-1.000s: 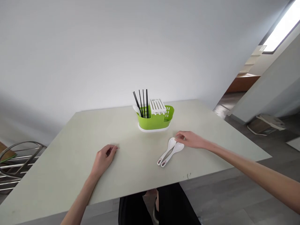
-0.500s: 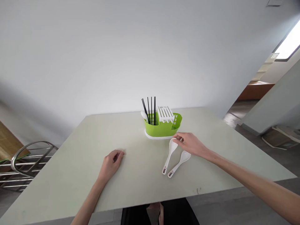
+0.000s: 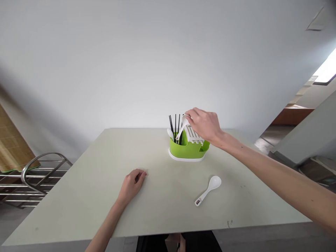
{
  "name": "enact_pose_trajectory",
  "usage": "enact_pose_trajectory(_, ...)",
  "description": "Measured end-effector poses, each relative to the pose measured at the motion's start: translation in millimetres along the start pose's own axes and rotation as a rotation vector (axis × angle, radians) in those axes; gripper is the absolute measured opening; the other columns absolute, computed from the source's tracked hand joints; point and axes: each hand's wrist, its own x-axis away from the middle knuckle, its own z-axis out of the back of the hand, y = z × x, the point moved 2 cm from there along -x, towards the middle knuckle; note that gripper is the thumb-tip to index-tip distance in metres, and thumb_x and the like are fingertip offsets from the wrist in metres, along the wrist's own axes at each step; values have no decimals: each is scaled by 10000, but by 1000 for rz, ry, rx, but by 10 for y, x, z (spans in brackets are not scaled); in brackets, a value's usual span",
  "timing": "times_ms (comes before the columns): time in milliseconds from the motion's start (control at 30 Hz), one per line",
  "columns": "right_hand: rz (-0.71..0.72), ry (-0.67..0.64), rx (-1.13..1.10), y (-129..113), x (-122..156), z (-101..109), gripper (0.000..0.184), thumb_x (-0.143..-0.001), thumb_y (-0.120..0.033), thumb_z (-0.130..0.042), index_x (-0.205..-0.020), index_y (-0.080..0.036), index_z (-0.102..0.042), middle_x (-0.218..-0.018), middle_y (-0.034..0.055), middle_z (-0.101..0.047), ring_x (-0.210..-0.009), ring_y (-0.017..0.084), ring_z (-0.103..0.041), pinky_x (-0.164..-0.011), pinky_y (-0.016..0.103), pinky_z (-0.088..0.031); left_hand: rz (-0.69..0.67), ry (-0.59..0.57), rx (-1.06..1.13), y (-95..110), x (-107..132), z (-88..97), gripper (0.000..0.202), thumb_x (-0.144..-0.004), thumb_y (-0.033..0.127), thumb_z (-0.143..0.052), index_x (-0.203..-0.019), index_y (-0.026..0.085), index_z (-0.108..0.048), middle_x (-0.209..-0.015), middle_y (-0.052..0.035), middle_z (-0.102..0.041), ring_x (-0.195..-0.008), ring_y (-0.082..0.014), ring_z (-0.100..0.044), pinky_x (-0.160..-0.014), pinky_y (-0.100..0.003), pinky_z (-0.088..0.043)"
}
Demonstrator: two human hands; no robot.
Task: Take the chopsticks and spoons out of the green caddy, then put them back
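My right hand [image 3: 206,125] pinches a white spoon [image 3: 183,125] by its bowl. The handle points down over the left part of a green utensil holder [image 3: 188,151] with a white base. Several black chopsticks [image 3: 175,122] stand in that holder, and another white spoon [image 3: 170,133] leans at its left edge. A slatted white rack [image 3: 193,134] sits on the holder, partly hidden behind my right hand. On the table lies one more white spoon [image 3: 208,189], its bowl to the upper right. My left hand [image 3: 133,183] rests on the table with curled fingers and nothing in them.
The pale table [image 3: 152,210] reaches back to a plain wall [image 3: 141,70]. A metal tube rack [image 3: 39,175] stands off the table's left side, beside a bamboo mat [image 3: 15,143]. Below the front edge, the wearer's dark-clothed legs [image 3: 202,241] show.
My right hand has lifted one of the two spoons from the table and carried it up to the holder. The other spoon stays lying there. The camera's view has shifted slightly.
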Motion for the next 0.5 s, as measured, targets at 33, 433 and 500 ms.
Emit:
enact_pose_trajectory(33, 36, -55, 38, -42, -5, -68, 359, -1103, -260, -371, -1156, -166, -714, -1078, 124, -766, -875, 223, -681, -600, 316, -273, -9, 1, 3, 6, 6, 4, 394, -991, 538, -475, -899, 242, -718, -825, -35, -713, -713, -196, -577, -676, -311, -439)
enact_pose_trajectory(433, 209, -429, 104, -447, 123, -471, 313, -1089, -193, -342, -1161, -172, -646, -1092, 145, -760, -937, 249, -700, -637, 317, -314, -18, 6, 2, -4, 19, 6, 374, -994, 507, -470, -887, 246, -717, -849, -40, -724, -713, -197, -576, -690, -314, -446)
enact_pose_trajectory(500, 193, -462, 75, -510, 124, -502, 287, -1077, -212, -374, -1176, -183, -643, -1093, 133, -771, -925, 253, -708, -659, 320, -334, -17, 6, 1, 1, 24, 11, 382, -996, 510, -463, -891, 246, -719, -848, -41, -724, -713, -198, -576, -690, -315, -448)
